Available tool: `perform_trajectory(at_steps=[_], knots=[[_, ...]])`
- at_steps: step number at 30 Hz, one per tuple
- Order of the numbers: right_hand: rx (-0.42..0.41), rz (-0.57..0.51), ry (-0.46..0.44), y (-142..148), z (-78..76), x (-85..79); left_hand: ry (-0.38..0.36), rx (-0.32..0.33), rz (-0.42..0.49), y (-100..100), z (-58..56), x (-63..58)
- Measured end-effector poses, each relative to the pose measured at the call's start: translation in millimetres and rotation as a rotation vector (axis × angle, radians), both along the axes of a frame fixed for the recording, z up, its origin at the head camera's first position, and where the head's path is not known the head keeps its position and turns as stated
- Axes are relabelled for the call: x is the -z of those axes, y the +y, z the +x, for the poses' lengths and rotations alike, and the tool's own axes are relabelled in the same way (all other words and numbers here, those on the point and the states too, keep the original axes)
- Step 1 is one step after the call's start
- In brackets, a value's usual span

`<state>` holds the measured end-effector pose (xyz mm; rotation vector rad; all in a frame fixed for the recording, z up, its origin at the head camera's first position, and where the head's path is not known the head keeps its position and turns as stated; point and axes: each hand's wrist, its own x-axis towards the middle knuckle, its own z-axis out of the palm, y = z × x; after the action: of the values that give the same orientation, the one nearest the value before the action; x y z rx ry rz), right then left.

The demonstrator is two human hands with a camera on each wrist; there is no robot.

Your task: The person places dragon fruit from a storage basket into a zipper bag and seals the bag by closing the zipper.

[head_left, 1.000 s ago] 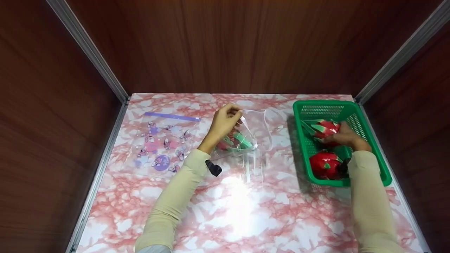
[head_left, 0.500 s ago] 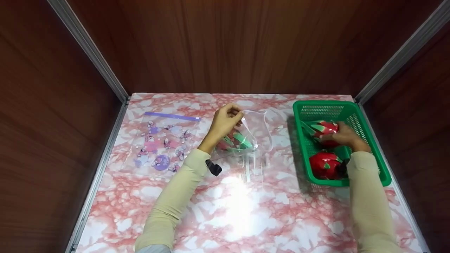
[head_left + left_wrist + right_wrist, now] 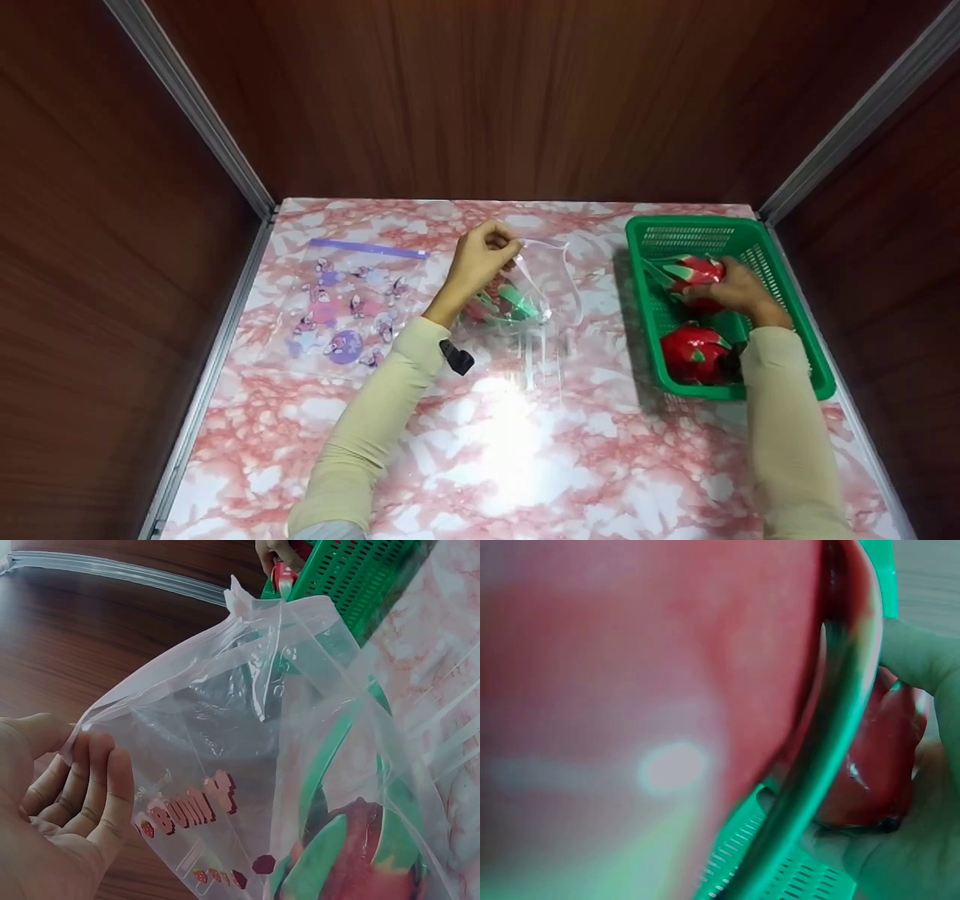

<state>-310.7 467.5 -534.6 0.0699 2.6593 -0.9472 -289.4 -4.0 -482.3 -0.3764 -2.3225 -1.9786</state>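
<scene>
My left hand [image 3: 484,259] pinches the rim of a clear zip bag [image 3: 202,712] between thumb and fingertips, and the bag's mouth gapes. Inside the bag lies a red dragon fruit [image 3: 352,847] with green leaf tips, partly covered by the hand in the head view. Over in the green basket [image 3: 637,300], my right hand [image 3: 739,292] grips a second dragon fruit [image 3: 694,274] from its right side. Nearer the basket's front is another dragon fruit [image 3: 694,354], which looms large and blurred in the right wrist view.
A flat clear bag with a purple zip strip [image 3: 367,248] and cartoon prints lies left of the left forearm. Brown wood-grain panels [image 3: 480,97] wall in the marbled red-and-white table [image 3: 600,450] at the back and both sides.
Hardly anything differs. The bag's open rim has shifted slightly by the left hand, while the right hand keeps its hold on the dragon fruit in the basket.
</scene>
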Motion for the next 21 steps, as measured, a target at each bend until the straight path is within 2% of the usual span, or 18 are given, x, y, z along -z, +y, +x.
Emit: perform_trajectory(at_steps=[7, 15, 21], knots=[[0.012, 0.012, 0.032, -0.8, 0.6, -1.7, 0.022, -0.003, -0.025, 2.1, -0.6, -0.7], [0.016, 0.033, 0.151, -0.8, 0.2, -0.9, 0.007, -0.028, -0.111, 4.6, -3.5, -3.5], [0.056, 0.007, 0.18, -1.4, 2.3, -5.4, 0.01, -0.04, -0.144, 5.3, -6.0, -4.3]])
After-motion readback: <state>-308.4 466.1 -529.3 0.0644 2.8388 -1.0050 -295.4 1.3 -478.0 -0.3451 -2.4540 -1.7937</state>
